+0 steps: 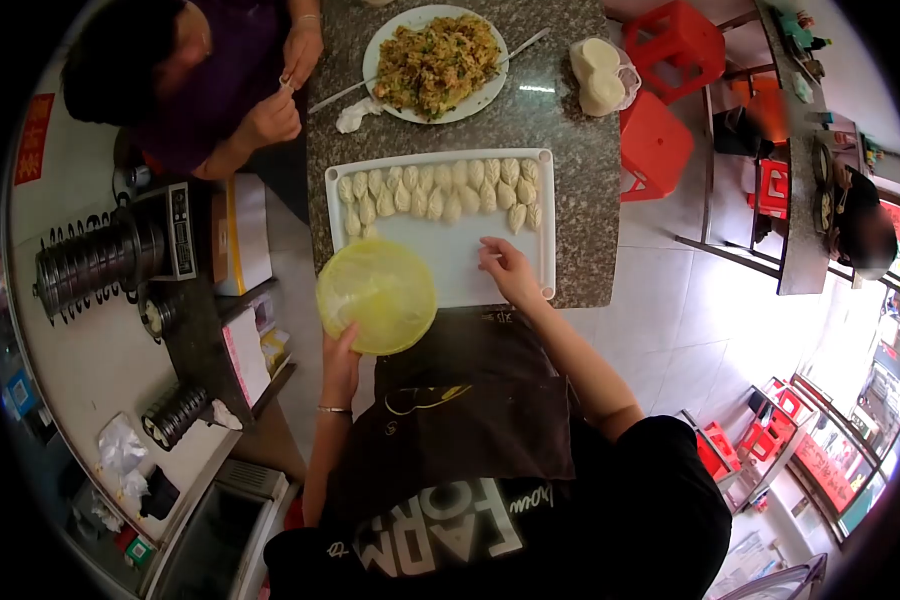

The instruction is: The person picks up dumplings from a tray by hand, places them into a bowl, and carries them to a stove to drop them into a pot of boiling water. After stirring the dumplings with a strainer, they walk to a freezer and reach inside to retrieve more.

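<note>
My left hand (342, 352) grips the rim of a translucent yellow plastic bowl (395, 285), thumb inside. The bowl is tilted, shows whitish smears, and covers the tray's near left corner. Over the right part of the white tray (548, 255), my right hand (505, 268) is open, fingers loosely bent, with nothing visible in them. Rows of pleated, leaf-shaped dumplings (435, 188) lie along the tray's far half. Two of them (525, 215) sit in a front row at the right, just beyond my right fingertips.
Behind the tray stands a plate of chopped filling (437, 65) with two utensils. A bag of pale dough (600, 80) sits at the table's right edge. At the left, another person's hands (275, 115) pinch a small pale piece. Red stools (660, 145) stand to the right.
</note>
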Tool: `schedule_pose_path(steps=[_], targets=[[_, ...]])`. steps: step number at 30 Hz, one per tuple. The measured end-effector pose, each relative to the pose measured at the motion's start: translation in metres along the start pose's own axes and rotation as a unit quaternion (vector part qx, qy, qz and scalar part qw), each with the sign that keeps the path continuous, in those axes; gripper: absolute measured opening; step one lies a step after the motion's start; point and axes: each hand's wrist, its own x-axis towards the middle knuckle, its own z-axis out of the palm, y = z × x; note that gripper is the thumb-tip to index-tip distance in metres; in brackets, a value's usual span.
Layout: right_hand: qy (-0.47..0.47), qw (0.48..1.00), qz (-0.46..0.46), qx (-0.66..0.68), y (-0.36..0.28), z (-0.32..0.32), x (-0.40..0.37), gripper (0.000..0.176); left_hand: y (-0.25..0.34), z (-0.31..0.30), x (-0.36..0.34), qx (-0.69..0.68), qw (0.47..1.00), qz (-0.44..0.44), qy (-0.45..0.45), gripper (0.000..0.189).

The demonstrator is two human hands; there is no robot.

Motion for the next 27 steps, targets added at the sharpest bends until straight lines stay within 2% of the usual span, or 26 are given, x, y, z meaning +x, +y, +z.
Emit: schedule_pose_path(steps=[4, 6, 9, 13, 21, 25, 27], targets=[[0.015, 0.999, -0.008, 0.046, 0.001, 0.024, 0.019, 0.042, -0.003, -0.001, 0.002, 0.014, 1.000, 0.002, 0.004, 0.053], [0.022, 0.994, -0.016, 0.110, -0.001, 0.033, 0.026, 0.047, -0.002, 0.001, -0.001, 0.006, 1.000, 0.007, 0.008, 0.054], [0.016, 0.994, 0.012, 0.109, -0.005, 0.038, 0.030, 0.051, -0.003, -0.001, -0.004, 0.009, 1.000, 0.005, 0.016, 0.054], [0.040, 0.993, 0.004, 0.111, -0.005, 0.044, 0.031, 0.053, -0.003, -0.007, -0.006, 0.009, 1.000, 0.005, 0.016, 0.055], [0.090, 0.992, -0.084, 0.031, -0.012, 0.033, 0.033, 0.036, 0.001, -0.013, -0.005, 0.010, 0.999, 0.019, 0.030, 0.056], [0.081, 0.991, -0.107, 0.010, -0.027, 0.031, 0.037, 0.038, 0.001, -0.018, -0.006, 0.001, 0.999, 0.019, 0.031, 0.056], [0.052, 0.991, -0.099, -0.076, -0.042, 0.029, 0.039, 0.043, 0.004, -0.018, -0.005, 0.018, 0.999, 0.025, 0.023, 0.057]])
